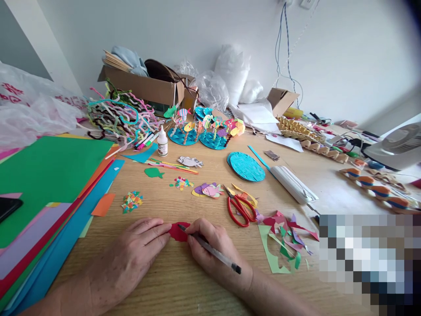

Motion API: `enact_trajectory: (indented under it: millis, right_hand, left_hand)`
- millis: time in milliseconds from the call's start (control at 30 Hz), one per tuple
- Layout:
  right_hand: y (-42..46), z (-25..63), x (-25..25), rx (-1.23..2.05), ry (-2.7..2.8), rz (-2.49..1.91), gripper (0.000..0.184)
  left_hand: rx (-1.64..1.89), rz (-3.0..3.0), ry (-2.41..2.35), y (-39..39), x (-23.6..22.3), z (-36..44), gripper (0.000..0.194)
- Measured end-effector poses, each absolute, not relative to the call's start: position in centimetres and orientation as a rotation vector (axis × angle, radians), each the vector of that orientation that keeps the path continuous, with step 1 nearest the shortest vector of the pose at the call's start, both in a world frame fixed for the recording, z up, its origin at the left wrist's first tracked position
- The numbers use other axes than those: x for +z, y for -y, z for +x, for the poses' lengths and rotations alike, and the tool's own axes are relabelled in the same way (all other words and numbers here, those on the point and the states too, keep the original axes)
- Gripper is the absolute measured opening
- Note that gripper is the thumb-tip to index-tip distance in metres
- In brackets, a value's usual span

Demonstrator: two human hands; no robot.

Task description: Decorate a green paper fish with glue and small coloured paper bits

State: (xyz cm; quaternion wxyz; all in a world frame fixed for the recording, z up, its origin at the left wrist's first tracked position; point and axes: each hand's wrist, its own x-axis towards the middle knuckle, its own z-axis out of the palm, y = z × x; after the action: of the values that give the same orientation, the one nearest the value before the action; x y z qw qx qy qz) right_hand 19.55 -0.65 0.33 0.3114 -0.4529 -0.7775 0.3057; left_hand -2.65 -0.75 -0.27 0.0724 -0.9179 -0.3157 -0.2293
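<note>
A small red paper cutout (178, 231) lies on the wooden table before me, its ends covered by my hands. My left hand (140, 245) rests flat, fingertips on the cutout's left end. In my right hand (213, 245) is a pen (217, 254) with a clear barrel and dark cap end, its tip at the red paper. Beyond them are a green paper fish (154, 173), purple and pink paper fish (212, 190) and a white fish with black outlines (190, 162). Red-handled scissors (241, 210) lie to the right of these.
Coloured paper sheets (49, 175) are stacked at left, near paper bits (132, 202). Scraps (284, 239) lie at right. Farther back are a glue bottle (162, 142), blue discs (246, 166), pipe cleaners (121, 114), a cardboard box (141, 87) and a fan (397, 147).
</note>
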Motion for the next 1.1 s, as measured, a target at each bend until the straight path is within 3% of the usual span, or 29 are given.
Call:
enact_trajectory:
  millis: [1100]
  right_hand:
    - [0.79, 19.59, 0.46, 0.835, 2.035, -1.161, 0.010]
  left_hand:
    - [-0.649, -2.735, 0.904, 0.66, 0.23, -2.68, 0.045]
